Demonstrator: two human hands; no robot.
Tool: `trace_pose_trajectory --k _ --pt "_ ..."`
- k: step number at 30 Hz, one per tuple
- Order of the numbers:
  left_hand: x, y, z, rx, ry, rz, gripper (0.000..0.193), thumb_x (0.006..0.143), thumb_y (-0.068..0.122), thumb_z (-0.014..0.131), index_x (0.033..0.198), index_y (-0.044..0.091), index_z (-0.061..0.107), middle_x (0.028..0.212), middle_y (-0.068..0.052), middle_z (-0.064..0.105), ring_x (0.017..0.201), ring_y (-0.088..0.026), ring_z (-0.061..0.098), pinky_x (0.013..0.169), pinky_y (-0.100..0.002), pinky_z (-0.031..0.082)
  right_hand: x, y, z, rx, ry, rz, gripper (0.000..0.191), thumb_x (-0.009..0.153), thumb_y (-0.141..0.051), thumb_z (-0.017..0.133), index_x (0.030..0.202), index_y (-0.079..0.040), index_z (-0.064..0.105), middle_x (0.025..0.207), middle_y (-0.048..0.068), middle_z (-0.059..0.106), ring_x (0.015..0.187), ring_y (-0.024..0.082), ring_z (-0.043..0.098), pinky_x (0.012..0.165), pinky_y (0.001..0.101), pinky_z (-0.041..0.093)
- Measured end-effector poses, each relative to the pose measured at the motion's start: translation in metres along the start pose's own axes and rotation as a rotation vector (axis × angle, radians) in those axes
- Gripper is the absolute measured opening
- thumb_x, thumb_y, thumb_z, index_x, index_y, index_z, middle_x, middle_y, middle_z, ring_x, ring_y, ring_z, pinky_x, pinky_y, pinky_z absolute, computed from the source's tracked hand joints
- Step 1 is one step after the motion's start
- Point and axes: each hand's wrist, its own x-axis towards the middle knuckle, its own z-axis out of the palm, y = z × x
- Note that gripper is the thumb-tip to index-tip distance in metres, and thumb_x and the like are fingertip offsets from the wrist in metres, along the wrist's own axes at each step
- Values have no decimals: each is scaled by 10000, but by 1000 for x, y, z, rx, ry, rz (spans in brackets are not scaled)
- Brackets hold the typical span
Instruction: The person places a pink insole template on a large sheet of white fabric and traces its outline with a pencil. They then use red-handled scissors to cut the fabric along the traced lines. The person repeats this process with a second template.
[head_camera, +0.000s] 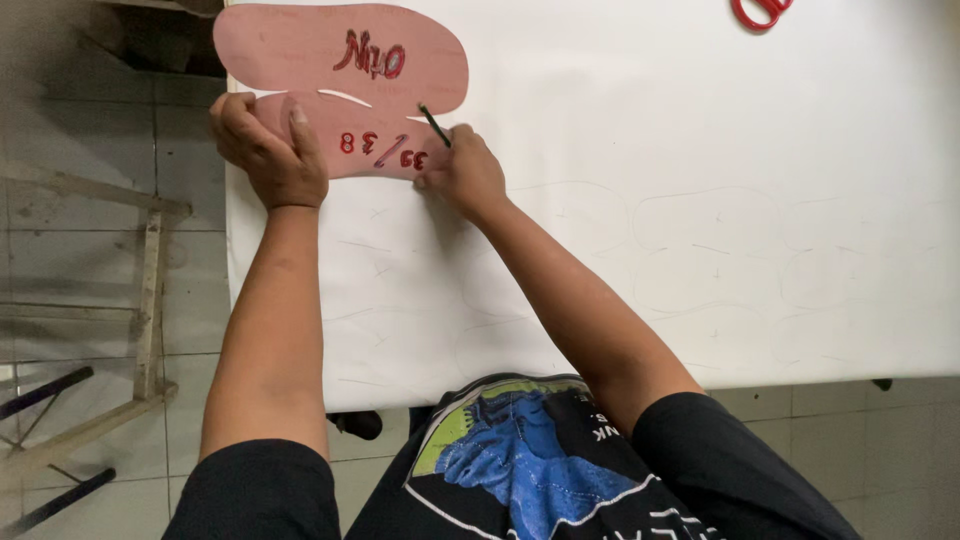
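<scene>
Pink template (340, 60): your left hand (268, 150) presses it flat, fingers closed. Right hand (462, 172) pinches the pen (434, 125); hug the edge.

Grey tiled floor (90, 270), wooden frame (150, 300) at left, dim light.
</scene>
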Motion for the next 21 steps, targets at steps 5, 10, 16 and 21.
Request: trace_pose_trajectory --k 5,10,16,21 --pt "-2 -10 7 7 34 120 613 1072 378 572 1521 67 295 1526 -196 346 1429 -415 371 1214 -566 304 -21 70 -34 598 -81 287 236 846 -141 796 986 -15 653 764 76 682 618 181 602 547 335 483" --pt "-2 -18 9 128 -146 16 536 1086 399 584 1465 93 361 1489 -136 397 1451 -340 385 1301 -590 254 -61 154 -105 504 388 417 407 841 -147 802 1158 -26 576 851 55 706 625 102 632 425 231 403" --pt "-25 1 2 434 -454 -15 512 1141 359 541 1502 19 412 1609 -194 329 1551 -399 208 1239 -733 46 -84 198 -144 550 393 357 394 881 -103 739 1240 0 615 885 49 713 686 96 670 462 236 418" --pt "-98 67 19 410 -489 -162 646 1093 435 499 1601 71 335 1639 -295 144 1519 -462 45 1118 -769 -14 -57 215 -157 477 346 311 371 876 -103 765 1198 11 620 883 57 709 713 105 687 471 243 452"
